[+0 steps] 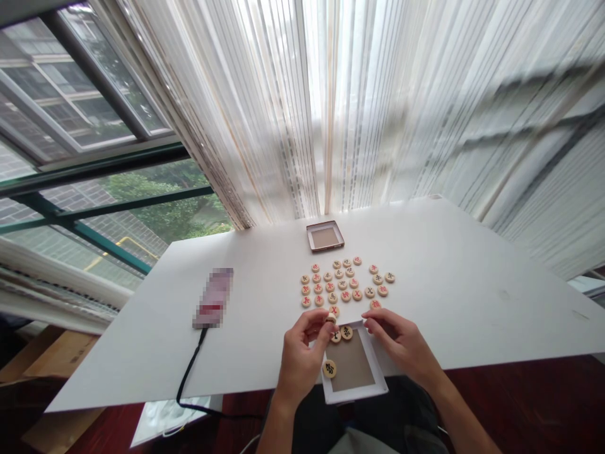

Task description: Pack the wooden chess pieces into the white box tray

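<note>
My left hand (pixel 305 347) is closed, with a round wooden Chinese chess piece (pixel 331 319) pinched between thumb and fingers. It hovers above the upper left of an open shallow white box (pixel 357 396). Inside lie a few pieces: one with a black character (pixel 329 369) at the left wall, another (pixel 346 332) near the far wall, and one beside it partly covered by my fingers. My right hand (pixel 401 343) is by the box's far right corner, thumb and index slightly apart, nothing visible between them. Whether it touches the rim is hard to tell.
Beyond the box, several chess pieces (pixel 329 287) with red or black characters lie in loose rows on the white table (pixel 265 284). A second shallow box part (pixel 325 237) lies farther back. At left is a blurred-out phone-like object (pixel 213 297) with a black cable (pixel 189 366).
</note>
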`<state>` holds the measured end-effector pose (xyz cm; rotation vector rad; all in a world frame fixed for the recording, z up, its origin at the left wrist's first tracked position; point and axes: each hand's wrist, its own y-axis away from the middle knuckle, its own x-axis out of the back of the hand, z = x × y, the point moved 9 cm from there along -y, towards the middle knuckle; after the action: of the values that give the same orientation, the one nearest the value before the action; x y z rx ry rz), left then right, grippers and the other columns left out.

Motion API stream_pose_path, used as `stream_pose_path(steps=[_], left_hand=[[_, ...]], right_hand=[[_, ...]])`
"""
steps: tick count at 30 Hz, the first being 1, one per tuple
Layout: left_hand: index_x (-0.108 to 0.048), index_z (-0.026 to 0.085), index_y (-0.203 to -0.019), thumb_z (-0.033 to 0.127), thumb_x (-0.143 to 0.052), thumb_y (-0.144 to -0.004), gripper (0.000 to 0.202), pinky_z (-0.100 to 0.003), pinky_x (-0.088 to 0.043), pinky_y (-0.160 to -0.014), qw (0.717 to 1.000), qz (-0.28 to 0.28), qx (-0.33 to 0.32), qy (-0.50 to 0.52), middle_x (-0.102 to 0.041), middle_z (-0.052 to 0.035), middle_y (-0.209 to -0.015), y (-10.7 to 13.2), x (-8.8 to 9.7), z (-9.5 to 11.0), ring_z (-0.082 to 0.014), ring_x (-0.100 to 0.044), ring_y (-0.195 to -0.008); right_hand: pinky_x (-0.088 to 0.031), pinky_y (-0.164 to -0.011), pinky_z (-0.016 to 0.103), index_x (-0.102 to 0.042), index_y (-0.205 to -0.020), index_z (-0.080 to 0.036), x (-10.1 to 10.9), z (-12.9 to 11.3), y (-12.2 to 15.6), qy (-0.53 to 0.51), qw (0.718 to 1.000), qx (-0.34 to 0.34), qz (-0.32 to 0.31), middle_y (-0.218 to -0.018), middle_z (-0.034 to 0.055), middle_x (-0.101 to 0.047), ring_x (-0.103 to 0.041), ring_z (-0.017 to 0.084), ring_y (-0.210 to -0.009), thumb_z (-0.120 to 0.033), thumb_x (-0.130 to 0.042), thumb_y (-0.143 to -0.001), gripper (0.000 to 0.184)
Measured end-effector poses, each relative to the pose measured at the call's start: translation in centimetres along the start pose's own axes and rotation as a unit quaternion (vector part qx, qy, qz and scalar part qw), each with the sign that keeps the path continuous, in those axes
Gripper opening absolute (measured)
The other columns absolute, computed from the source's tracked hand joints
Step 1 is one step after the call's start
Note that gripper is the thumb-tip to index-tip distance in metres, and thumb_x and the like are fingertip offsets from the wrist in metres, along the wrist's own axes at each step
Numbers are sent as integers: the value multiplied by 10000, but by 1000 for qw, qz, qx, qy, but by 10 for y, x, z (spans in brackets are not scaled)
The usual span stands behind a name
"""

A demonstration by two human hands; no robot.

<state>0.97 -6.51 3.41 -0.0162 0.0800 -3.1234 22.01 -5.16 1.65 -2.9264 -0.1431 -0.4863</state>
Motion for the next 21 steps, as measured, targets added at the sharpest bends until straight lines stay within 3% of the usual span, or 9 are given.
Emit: stream_pose_path(steps=[11,21], left_hand=[[-660,178,-1115,344,-721,-870,302,-322,-589,-900,1000,-17,-9,-20,-745,-89,-1069,-1,-5,1,-218,-734,-968],[-668,175,-982,311,-734,-858,195,-326,-592,-878,998,-12,-41,-47,-736,-72,-999,1,-3,13,-211,-725,-924]], right_hand=[[-572,-809,302,-723,-1031,-228,-1,-1,0,15,1000,5,0,-1005,49,-756,-708,223,-873,-436,-592,-943,261],[-573,-803,314,-729,-1028,-233,1,-4,0,23,1000,8,6,-1016,57,-760,-703,239,-899,-437,-579,-945,267]])
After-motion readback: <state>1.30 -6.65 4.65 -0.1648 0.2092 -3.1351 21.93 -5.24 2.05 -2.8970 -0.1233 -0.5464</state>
